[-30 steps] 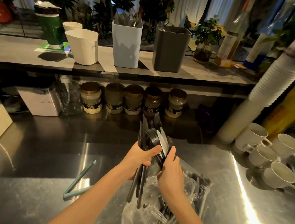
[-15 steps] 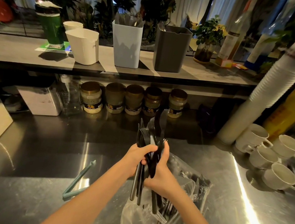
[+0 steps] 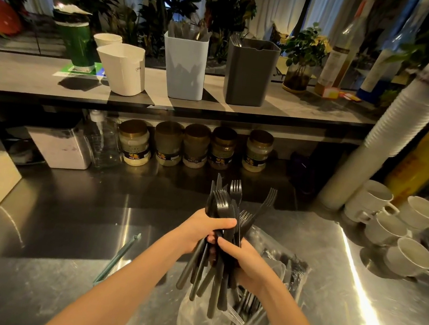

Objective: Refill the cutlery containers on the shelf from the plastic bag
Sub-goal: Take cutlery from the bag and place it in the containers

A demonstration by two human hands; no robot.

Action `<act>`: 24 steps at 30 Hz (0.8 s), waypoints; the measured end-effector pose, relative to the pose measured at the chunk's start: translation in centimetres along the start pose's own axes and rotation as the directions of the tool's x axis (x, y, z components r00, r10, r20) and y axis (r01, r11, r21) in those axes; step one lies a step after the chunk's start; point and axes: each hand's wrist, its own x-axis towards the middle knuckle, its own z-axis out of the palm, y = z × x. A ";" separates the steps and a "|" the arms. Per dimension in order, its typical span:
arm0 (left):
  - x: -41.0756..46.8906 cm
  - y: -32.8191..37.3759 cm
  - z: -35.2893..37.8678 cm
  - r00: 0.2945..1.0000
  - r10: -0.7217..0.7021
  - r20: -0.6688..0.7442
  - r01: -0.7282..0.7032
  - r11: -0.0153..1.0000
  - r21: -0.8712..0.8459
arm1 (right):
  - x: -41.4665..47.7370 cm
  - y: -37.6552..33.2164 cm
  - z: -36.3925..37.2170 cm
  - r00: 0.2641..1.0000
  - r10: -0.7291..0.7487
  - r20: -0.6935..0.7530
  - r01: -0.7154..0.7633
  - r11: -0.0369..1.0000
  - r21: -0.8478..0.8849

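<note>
Cutlery bundle (image 3: 222,204) has grown; my left grip (image 3: 202,229) and right grip (image 3: 247,264) both clamp it, enough for the shelf (image 3: 312,107).

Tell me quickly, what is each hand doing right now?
Left hand: closed round the bundle of black cutlery.
Right hand: closed round the same bundle, lower on the handles.

Café counter: stacked paper cups (image 3: 397,111), mugs (image 3: 376,201).
</note>
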 end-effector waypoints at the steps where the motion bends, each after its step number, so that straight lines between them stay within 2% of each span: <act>1: -0.1 0.0 0.0 1.000 0.004 -0.003 -0.004 1.000 0.029 | 0.0 0.1 -0.2 1.000 -0.002 -0.005 0.002 1.000 -0.005; 5: 0.1 -0.4 -0.2 0.997 0.052 -0.054 -0.044 0.988 0.151 | 0.2 0.7 -0.4 0.999 -0.029 -0.027 0.027 0.998 -0.056; 9: 0.0 -0.7 0.2 0.995 0.076 -0.060 -0.068 0.990 0.126 | 0.3 1.1 -0.5 0.999 -0.044 -0.019 0.044 0.999 0.015; 13: 0.6 -0.9 -0.1 0.979 0.079 -0.190 -0.065 0.995 0.078 | 0.4 1.5 -1.0 0.988 -0.013 -0.152 0.041 0.982 0.182; 16: 1.0 -1.2 -0.8 0.949 0.084 -0.304 -0.073 0.996 0.046 | 0.3 1.4 -1.6 0.978 -0.030 -0.204 0.066 0.983 0.172; 18: 0.9 -1.2 -0.9 0.922 0.127 -0.365 -0.130 0.991 0.017 | 0.3 1.1 -1.9 0.960 -0.044 -0.275 0.080 0.989 0.121; 21: 0.1 -0.7 0.0 0.932 0.234 -0.277 -0.221 0.972 0.077 | 0.3 0.8 -1.9 0.942 -0.088 -0.322 0.103 0.994 0.028; 24: -0.1 -0.6 1.5 0.944 0.276 -0.183 -0.235 0.947 0.217 | 0.7 0.8 -1.5 0.937 -0.174 -0.301 0.160 0.985 -0.071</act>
